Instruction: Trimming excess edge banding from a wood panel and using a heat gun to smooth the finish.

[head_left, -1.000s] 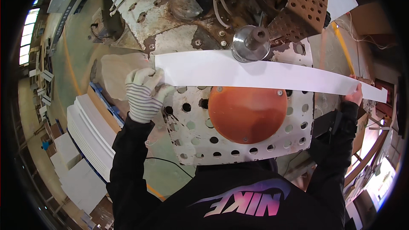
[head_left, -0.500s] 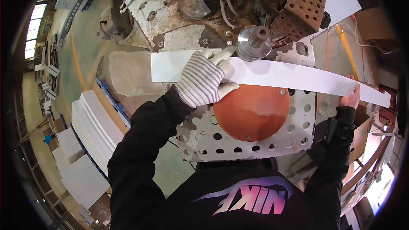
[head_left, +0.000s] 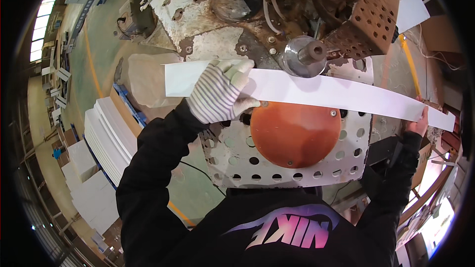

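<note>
From my end, the strip (head_left: 356, 96) ran white and long across the middle of the frame, from left of centre to the right edge, sloping down toward the right. Left hand (head_left: 217, 91), in a striped glove, gripped it near its left end: fingers pressed together over the upper edge, thumb apart at the lower edge. Right hand (head_left: 418, 123), no glove that I could see, pinched the strip near its right end; I couldn't tell exactly which fingers lay behind it.

Spindle (head_left: 299, 64), shiny metal, overlapped the strip's upper edge in my view, upper centre; contact I couldn't tell. Disc (head_left: 296, 136), orange, round, sat just below the strip at centre, on the plate (head_left: 245, 169), which was pale and full of holes. Guard (head_left: 373, 20), rusty and perforated, filled the upper right. Sheets (head_left: 109, 133), white, lay stacked at left, well apart from the strip. Dark sleeves (head_left: 153, 153) covered both arms.
</note>
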The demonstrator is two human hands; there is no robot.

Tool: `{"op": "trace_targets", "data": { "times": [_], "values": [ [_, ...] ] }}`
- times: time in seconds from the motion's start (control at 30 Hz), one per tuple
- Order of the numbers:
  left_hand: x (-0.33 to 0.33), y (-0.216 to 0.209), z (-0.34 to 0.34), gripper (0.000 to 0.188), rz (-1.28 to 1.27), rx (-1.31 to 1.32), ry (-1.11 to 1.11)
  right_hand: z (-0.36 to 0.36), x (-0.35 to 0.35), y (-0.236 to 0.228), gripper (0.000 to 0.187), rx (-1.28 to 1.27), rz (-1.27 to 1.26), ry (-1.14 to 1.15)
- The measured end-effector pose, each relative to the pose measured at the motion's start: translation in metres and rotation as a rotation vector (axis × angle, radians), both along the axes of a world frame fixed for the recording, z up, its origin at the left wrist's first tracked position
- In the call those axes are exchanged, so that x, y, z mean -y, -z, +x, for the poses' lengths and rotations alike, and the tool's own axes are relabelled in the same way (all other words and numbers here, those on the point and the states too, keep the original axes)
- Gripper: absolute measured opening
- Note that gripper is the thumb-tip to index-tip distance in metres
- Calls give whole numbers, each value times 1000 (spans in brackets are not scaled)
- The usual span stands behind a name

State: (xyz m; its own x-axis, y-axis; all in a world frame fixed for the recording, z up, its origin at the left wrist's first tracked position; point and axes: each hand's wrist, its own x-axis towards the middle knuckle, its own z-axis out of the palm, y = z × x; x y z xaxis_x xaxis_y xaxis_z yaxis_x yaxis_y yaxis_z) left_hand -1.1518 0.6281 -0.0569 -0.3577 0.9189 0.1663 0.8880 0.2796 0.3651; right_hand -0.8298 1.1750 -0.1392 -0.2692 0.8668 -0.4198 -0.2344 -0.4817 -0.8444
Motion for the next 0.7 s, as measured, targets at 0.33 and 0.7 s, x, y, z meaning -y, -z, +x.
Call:
{"op": "trace_targets", "data": {
  "times": [0.33, 0.7],
  "values": [
    [2, -28, 8, 42, -153, -178, -61, 36, -47, 43, 40, -282, -49, -123],
    [-46, -4, 39, 29, 73, -4, -74, -9, 80, -36, 41, 85, -50, -154]
  ]
}}
